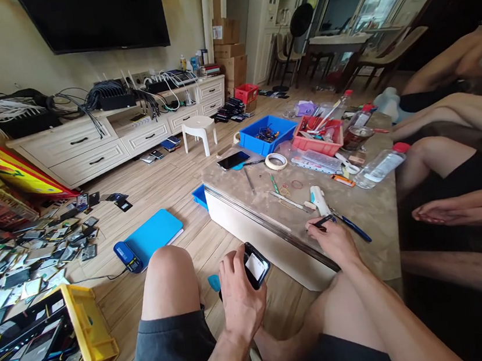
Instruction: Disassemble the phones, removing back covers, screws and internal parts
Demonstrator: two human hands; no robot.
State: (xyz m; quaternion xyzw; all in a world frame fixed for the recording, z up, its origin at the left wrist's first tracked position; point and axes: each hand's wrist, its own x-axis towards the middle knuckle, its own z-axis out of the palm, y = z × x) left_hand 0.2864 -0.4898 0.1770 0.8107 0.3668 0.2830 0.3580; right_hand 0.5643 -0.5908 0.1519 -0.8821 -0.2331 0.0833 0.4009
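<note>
Head view: a black phone with a white panel on its back (255, 265) is clamped in the left hand (237, 292) above the knees, while a slim black tool (324, 221) is pinched by the right hand (334, 239) at the edge of the low beige marble surface (372, 211). Tool pickup appears in hand; careful alignment with the phone's edge is likely needed next.

We see a low table (372, 211) with a blue bin (267, 133) and a red tray (319, 136) of tools side by side at its far edge. A dark phone (232, 160) lies near the far left corner, a roll of tape (276, 161) just beside it. A clear bottle (380, 166) lies on its side toward the right edge. On the floor, a white stool (199, 132) stands before the cabinet (100, 142), which carries tangled cables (103, 95) under a wall television (100, 16). A blue pad (153, 233) lies left of the table, and a yellow crate (87, 328) of phones sits bottom left, loose parts (34, 252) scattered behind it.
</note>
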